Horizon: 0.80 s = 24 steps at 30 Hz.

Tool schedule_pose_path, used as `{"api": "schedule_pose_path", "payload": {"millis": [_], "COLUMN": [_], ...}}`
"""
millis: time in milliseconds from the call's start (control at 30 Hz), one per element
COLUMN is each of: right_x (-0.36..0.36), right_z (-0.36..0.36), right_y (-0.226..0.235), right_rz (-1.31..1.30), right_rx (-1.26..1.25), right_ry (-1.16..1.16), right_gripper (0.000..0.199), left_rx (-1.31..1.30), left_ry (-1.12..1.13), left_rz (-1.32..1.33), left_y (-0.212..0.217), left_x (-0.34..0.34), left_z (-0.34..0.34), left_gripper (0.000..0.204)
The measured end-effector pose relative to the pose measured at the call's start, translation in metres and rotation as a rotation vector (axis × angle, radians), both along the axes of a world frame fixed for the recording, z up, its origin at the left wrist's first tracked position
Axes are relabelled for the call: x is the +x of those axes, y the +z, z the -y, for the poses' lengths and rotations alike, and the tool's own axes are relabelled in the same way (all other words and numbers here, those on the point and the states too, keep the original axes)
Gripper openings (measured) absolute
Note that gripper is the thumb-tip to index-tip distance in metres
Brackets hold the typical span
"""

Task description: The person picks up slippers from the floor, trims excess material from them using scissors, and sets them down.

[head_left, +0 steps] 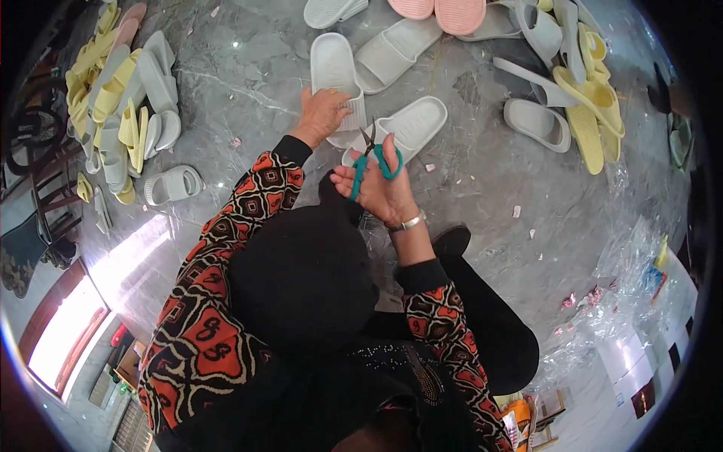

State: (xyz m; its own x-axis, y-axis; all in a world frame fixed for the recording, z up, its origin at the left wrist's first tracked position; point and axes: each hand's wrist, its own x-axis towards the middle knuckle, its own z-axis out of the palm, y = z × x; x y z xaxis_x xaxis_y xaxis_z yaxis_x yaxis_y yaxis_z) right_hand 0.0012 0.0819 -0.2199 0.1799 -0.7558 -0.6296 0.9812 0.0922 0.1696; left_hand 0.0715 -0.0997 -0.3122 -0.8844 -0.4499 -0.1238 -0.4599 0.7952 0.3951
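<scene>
A pale grey slide slipper (332, 64) lies in front of me, its toe pointing away. My left hand (324, 113) is on it by the strap, fingers bent around the strap's edge. Closer to me, my right hand (384, 188) holds a pair of scissors (357, 179) with teal handles. Its thumb is through one loop, the palm is turned up, and the dark blades are parted, pointing away near the slipper. Another pale slipper (419, 124) lies just beyond the scissors. A wider grey slipper (388, 56) rests behind the first one.
Heaps of yellow and grey slippers (124, 98) lie at the left, and more slippers (584, 87) at the right. Pink slippers (460, 13) sit at the far edge. Small scraps (517, 212) dot the grey marble floor (482, 181). Clear plastic film (572, 354) spreads at the lower right.
</scene>
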Motion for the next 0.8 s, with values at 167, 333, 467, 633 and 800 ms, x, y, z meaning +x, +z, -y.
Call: {"api": "schedule_pose_path", "payload": {"millis": [167, 333, 467, 633, 800], "right_x": [-0.003, -0.027, -0.059, -0.045, -0.041], "right_z": [0.028, 0.034, 0.017, -0.008, -0.024], "right_y": [-0.037, -0.057, -0.026, -0.054, -0.056], "right_rz": [0.017, -0.335, -1.018, -1.883, -1.353], "right_rx": [0.106, 0.142, 0.408, 0.668, 0.543], "right_ry": [-0.114, -0.203, -0.104, 0.386, 0.153], "right_gripper": [0.071, 0.059, 0.051, 0.051, 0.037], "left_rx": [-0.004, -0.008, -0.074, 0.065, 0.387], "left_ry": [0.022, -0.002, 0.059, 0.278, 0.616], "left_rz": [-0.038, 0.006, -0.015, -0.123, -0.325], "left_y": [0.003, 0.018, 0.026, 0.041, 0.076], "left_x": [0.009, 0.026, 0.057, 0.071, 0.098], "left_z": [-0.001, -0.006, -0.001, 0.010, 0.037], "left_gripper": [0.021, 0.021, 0.024, 0.027, 0.029]}}
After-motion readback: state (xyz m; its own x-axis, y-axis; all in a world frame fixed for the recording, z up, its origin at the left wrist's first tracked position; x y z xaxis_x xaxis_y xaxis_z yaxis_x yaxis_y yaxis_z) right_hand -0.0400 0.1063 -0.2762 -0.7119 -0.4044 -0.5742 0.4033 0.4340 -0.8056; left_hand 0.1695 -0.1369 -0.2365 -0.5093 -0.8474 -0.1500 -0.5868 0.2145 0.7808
